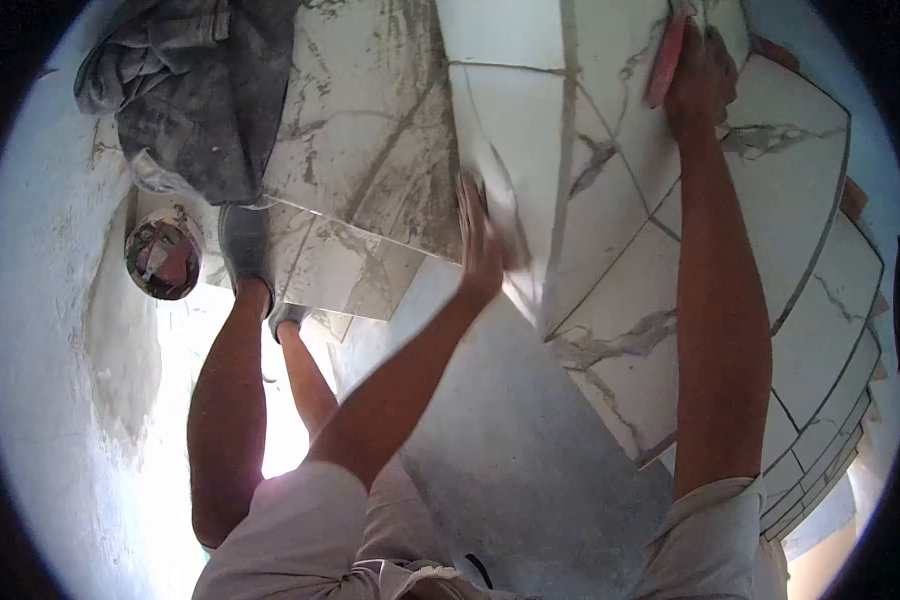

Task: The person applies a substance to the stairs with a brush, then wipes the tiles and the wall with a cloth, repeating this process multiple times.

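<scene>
Near the far edge of the tiles [620, 215], the red pad [667, 62] is gripped in the right hand [702, 85], perhaps for control; the left hand [483, 250], fingers straight, is held at the white strip [505, 110], probably for balance.

Glare lwr L, fisheye warp, blk corners

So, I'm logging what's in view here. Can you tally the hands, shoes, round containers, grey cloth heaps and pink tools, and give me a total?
Hands: 2, the left hand and the right hand
Shoes: 2
Round container: 1
Grey cloth heap: 1
Pink tool: 1
Total: 7
</scene>
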Motion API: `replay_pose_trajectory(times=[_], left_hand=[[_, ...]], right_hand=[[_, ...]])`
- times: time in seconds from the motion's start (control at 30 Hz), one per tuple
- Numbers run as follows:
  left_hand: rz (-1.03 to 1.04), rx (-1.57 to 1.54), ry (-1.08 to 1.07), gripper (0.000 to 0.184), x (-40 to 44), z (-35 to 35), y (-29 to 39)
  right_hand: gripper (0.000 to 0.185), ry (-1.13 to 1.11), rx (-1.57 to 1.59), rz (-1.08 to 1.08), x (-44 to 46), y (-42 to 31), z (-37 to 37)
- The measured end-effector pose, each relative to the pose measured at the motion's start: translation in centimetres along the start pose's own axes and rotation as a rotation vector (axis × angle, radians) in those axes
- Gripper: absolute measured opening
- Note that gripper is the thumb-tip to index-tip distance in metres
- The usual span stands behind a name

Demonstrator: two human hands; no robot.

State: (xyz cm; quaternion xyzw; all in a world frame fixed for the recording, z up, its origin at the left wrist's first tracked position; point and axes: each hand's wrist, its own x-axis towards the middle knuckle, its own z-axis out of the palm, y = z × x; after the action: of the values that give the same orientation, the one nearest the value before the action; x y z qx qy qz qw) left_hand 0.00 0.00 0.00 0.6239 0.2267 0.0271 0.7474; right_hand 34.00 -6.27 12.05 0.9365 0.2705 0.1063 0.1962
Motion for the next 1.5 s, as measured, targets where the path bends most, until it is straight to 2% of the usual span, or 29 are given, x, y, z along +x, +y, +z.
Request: replay_pose_trajectory(times=[0.07, 0.1, 0.17, 0.2, 0.27, 0.3, 0.37, 0.4, 0.43, 0.47, 0.5, 0.53, 0.57, 0.63, 0.7, 0.77, 0.83, 0.87, 0.93, 1.0, 1.03, 1.1, 1.13, 1.17, 1.23, 1.27, 1.33, 1.4, 1.5], left_hand=[[-0.041, -0.123, -0.075, 0.083, 0.1, -0.9, 1.2], [-0.09, -0.04, -0.089, 0.082, -2.4, -3.7, 0.7], [-0.052, -0.173, -0.116, 0.075, -8.0, -1.9, 1.7], [-0.027, -0.216, -0.145, 0.07, -10.1, -1.7, 2.5], [-0.252, -0.158, -0.081, 0.063, -10.3, -1.6, 4.0], [-0.218, -0.143, -0.084, 0.063, -9.1, -2.3, 4.5], [-0.364, -0.131, -0.101, 0.056, -6.4, -3.8, 5.9], [-0.39, 0.001, -0.027, 0.043, -5.9, -4.0, 6.2], [-0.346, 0.025, -0.03, 0.043, -4.3, -5.1, 7.2], [-0.536, 0.006, -0.142, 0.038, -2.7, -6.2, 9.0], [-0.735, -0.013, -0.247, 0.035, -1.7, -7.3, 10.3], [-0.414, 0.108, -0.161, 0.026, -1.6, -7.8, 8.7], [-0.387, 0.134, -0.15, 0.026, -0.4, -8.8, 8.8], [0.042, 0.409, -0.092, 0.024, 2.8, -11.5, 9.6], [-0.01, 0.46, -0.115, 0.027, 5.4, -15.0, 9.3], [0.298, 0.612, -0.131, 0.03, 8.1, -18.9, 9.8], [0.353, 0.701, -0.193, 0.032, 10.2, -23.0, 12.9], [0.042, 0.536, -0.168, 0.025, 10.7, -24.0, 15.9], [0.008, 0.646, -0.078, 0.027, 12.0, -27.2, 16.3], [-0.061, 0.863, -0.049, 0.028, 13.0, -28.9, 19.9], [-0.044, 0.868, -0.056, 0.028, 13.8, -29.4, 20.2], [0.089, 0.768, -0.014, 0.03, 14.9, -30.5, 20.7], [-0.067, 0.707, -0.041, 0.031, 15.1, -29.2, 24.0], [-0.068, 0.717, -0.03, 0.031, 15.9, -29.1, 23.9], [0.224, 0.879, 0.009, 0.03, 17.8, -29.3, 22.5], [0.224, 0.882, 0.013, 0.03, 18.7, -29.4, 22.0], [0.242, 0.663, 0.035, 0.031, 20.4, -28.6, 22.2], [0.051, 0.539, -0.017, 0.033, 22.0, -26.1, 24.4], [0.194, 0.309, -0.142, 0.044, 22.0, -18.3, 32.5]], right_hand=[[0.049, -0.076, 0.262, 0.578, 0.8, -3.6, -4.9], [0.049, -0.074, 0.35, 0.595, -0.3, -5.2, -2.0], [0.043, 0.032, -0.082, 0.159, -0.9, -1.6, 0.5], [0.043, 0.018, -0.088, 0.158, -1.4, -1.4, 0.5], [0.08, -0.053, 0.327, 0.475, -0.5, -1.5, 0.5], [0.08, -0.018, 0.34, 0.488, -0.7, -1.5, 1.2], [0.078, 0.023, 0.286, 0.427, -1.3, -0.8, 2.6], [0.078, 0.072, 0.301, 0.448, -0.4, -1.8, 0.8], [0.065, 0.042, 0.255, 0.553, -0.4, -4.3, -2.0], [0.053, 0.003, 0.219, 0.656, -0.2, -5.8, -4.0], [0.053, 0.028, 0.249, 0.675, 0.0, -5.8, -4.3], [0.059, 0.031, 0.303, 0.659, -0.3, -5.3, -3.9], [0.066, 0.032, 0.355, 0.638, -0.5, -4.8, -3.3], [0.064, 0.122, 0.434, 0.641, -0.8, -3.7, -2.4], [0.062, 0.2, 0.506, 0.643, -0.7, -4.8, -3.0], [0.06, 0.355, 0.707, 0.688, -0.9, -5.3, -4.7], [0.06, 0.368, 0.789, 0.773, -1.3, -5.6, -5.4], [0.06, 0.352, 0.891, 0.829, -1.2, -6.0, -5.6], [0.061, 0.413, 1.06, 0.923, -1.0, -7.6, -6.8], [0.057, 0.255, 0.736, 0.861, -1.4, -9.3, -5.5], [0.057, 0.269, 0.735, 0.873, -1.2, -10.1, -7.2], [0.048, 0.034, 0.554, 0.831, -1.3, -12.2, -10.1], [0.037, 0.046, 0.606, 0.856, -1.1, -12.3, -10.0], [0.037, 0.046, 0.62, 0.852, -1.1, -12.3, -9.9], [0.029, 0.04, 0.63, 0.88, -0.8, -12.0, -10.0], [0.029, 0.04, 0.635, 0.878, -0.7, -12.1, -10.5], [0.025, 0.07, 0.965, 1.104, -1.0, -12.1, -13.7], [0.025, 0.162, 0.951, 1.124, -2.6, -13.0, -13.9], [0.024, 0.344, 0.931, 1.142, -5.8, -15.6, -15.3]])
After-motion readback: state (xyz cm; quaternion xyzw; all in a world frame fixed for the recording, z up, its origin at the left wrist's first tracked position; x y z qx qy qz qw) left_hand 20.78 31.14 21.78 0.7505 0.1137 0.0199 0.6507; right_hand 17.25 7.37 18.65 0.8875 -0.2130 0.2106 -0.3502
